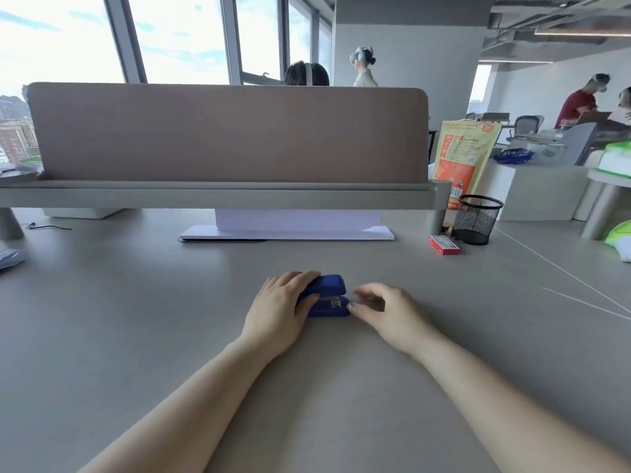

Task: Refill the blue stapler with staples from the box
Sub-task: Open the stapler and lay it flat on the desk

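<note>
The blue stapler (328, 295) lies on the grey desk (136, 302) in front of me, its metal mouth facing right. My left hand (278, 308) wraps over its left end, fingers on top and thumb on the near side. Just right of the stapler, my right hand (386, 310) hovers with curled, parted fingers, its thumb tip at the stapler's front end and nothing in it. The red staple box (444, 244) lies shut on the desk, far to the right and behind, well apart from both hands.
A black mesh pen cup (476, 220) stands behind the box, beside the shelf leg (435, 221). An orange-yellow bag (461, 158) stands further back. A white stand (286, 230) sits under the partition shelf (218, 196). Thin white cables (560, 271) cross the desk at right.
</note>
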`<state>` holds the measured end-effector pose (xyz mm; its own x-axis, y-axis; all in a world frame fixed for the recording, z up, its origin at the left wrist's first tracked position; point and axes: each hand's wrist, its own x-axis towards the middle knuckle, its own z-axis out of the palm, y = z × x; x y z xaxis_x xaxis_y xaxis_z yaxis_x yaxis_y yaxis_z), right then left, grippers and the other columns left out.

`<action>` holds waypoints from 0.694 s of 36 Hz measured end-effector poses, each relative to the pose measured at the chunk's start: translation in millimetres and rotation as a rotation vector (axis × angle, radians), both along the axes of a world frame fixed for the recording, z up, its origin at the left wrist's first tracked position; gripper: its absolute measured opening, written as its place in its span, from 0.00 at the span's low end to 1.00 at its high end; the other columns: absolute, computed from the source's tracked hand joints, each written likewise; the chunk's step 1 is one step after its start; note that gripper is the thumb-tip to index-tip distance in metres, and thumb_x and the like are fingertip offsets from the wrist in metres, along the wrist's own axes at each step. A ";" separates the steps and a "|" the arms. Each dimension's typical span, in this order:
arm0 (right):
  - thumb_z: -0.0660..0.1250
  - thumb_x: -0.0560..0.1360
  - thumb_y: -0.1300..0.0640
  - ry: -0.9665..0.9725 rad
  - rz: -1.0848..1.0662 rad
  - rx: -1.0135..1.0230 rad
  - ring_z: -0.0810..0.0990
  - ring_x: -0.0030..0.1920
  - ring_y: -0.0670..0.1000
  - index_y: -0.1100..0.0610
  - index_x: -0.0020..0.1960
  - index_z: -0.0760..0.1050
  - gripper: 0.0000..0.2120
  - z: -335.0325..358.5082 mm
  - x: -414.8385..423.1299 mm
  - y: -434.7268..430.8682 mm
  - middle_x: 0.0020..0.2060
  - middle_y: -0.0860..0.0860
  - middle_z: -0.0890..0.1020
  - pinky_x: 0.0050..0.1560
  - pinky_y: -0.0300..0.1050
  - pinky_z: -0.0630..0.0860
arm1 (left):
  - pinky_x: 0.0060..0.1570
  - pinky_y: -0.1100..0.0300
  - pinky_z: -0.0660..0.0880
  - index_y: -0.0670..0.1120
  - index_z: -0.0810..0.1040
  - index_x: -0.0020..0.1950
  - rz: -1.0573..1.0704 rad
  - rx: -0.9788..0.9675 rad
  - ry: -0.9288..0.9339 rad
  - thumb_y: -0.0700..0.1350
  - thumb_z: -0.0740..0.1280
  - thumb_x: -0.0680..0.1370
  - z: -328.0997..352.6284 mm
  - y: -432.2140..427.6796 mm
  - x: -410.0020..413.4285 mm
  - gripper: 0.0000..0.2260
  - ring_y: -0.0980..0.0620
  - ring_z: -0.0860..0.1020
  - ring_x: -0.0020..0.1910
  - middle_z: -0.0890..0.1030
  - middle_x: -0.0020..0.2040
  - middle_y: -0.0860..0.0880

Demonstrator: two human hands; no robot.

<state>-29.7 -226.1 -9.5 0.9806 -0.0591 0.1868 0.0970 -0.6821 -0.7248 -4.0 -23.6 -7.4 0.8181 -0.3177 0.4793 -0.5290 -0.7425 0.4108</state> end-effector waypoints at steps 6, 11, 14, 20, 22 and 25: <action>0.71 0.67 0.45 0.017 0.054 0.146 0.79 0.54 0.47 0.45 0.53 0.78 0.15 3.5 -2.0 1.7 0.52 0.43 0.82 0.56 0.46 0.75 | 0.54 0.61 0.67 0.55 0.70 0.64 -0.077 -0.044 0.019 0.48 0.61 0.78 1.8 -1.5 -4.1 0.15 0.51 0.72 0.59 0.76 0.61 0.54; 0.72 0.69 0.52 -0.006 0.157 0.294 0.82 0.50 0.49 0.48 0.51 0.79 0.11 8.9 -8.6 8.2 0.47 0.48 0.84 0.54 0.47 0.76 | 0.56 0.56 0.72 0.55 0.71 0.64 -0.156 -0.081 0.005 0.49 0.62 0.78 3.7 -5.6 -10.0 0.14 0.54 0.73 0.58 0.77 0.60 0.54; 0.73 0.68 0.54 -0.041 0.140 0.344 0.82 0.45 0.49 0.49 0.47 0.80 0.08 9.6 -10.7 7.9 0.42 0.47 0.84 0.51 0.46 0.76 | 0.54 0.59 0.72 0.54 0.71 0.63 -0.163 -0.157 -0.008 0.49 0.62 0.77 4.4 -6.8 -10.9 0.14 0.56 0.74 0.56 0.77 0.57 0.55; 0.72 0.69 0.56 -0.169 0.118 0.258 0.75 0.33 0.37 0.49 0.42 0.79 0.04 8.4 -10.0 7.6 0.36 0.43 0.81 0.37 0.29 0.69 | 0.51 0.66 0.70 0.56 0.74 0.55 -0.165 -0.494 0.062 0.43 0.65 0.76 13.8 -6.0 -14.9 0.11 0.55 0.75 0.51 0.79 0.51 0.54; 0.71 0.70 0.56 -0.223 0.105 0.220 0.76 0.38 0.36 0.50 0.43 0.80 0.03 8.3 -9.1 4.4 0.38 0.42 0.81 0.38 0.26 0.68 | 0.52 0.65 0.72 0.61 0.72 0.52 -0.173 -0.567 0.080 0.42 0.64 0.76 16.5 -5.1 -16.3 0.12 0.58 0.76 0.51 0.79 0.51 0.58; 0.70 0.71 0.56 -0.267 0.081 0.172 0.77 0.45 0.39 0.50 0.45 0.79 0.03 8.5 -7.6 -2.7 0.41 0.43 0.82 0.43 0.25 0.68 | 0.47 0.74 0.71 0.58 0.71 0.52 -0.167 -0.598 0.072 0.41 0.64 0.76 21.7 -0.5 -17.0 0.11 0.65 0.77 0.47 0.79 0.50 0.59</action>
